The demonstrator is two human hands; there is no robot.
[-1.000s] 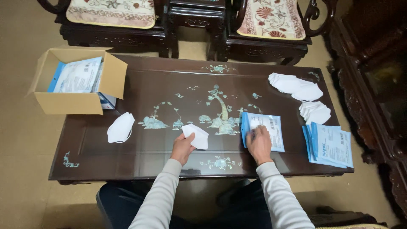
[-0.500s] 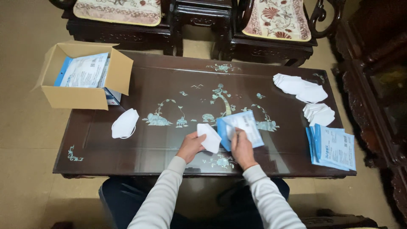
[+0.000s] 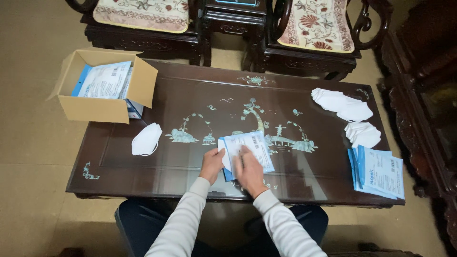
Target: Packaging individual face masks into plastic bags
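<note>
1. Our left hand [image 3: 212,164] pinches the left edge of a white mask [image 3: 224,157], fingers curled on it; most of the mask is hidden under the packet
2. Our right hand [image 3: 248,170] lies with fingers spread and pressed flat on a blue and white packet [image 3: 252,145], which rests tilted near the front middle of the table [image 3: 190,95]
3. The mask and the packet overlap; we cannot tell whether the mask sits inside the packet or only beneath it
4. A loose mask [image 3: 146,139] lies on the table well to the left of our hands
5. An open box [image 3: 102,95] stands on the far left corner of the table, with more packets inside it
6. Two mask piles sit at the far right: a spread one [image 3: 340,103] and a smaller one [image 3: 362,134] just in front of it
7. A packet stack [image 3: 378,171] lies at the right front edge, near the smaller pile
8. Two cushioned chairs stand beyond the table, one on the left [image 3: 143,14] and one on the right [image 3: 312,26]
9. Both our sleeves are pale and ribbed, and our dark trousers show under the table edge
</note>
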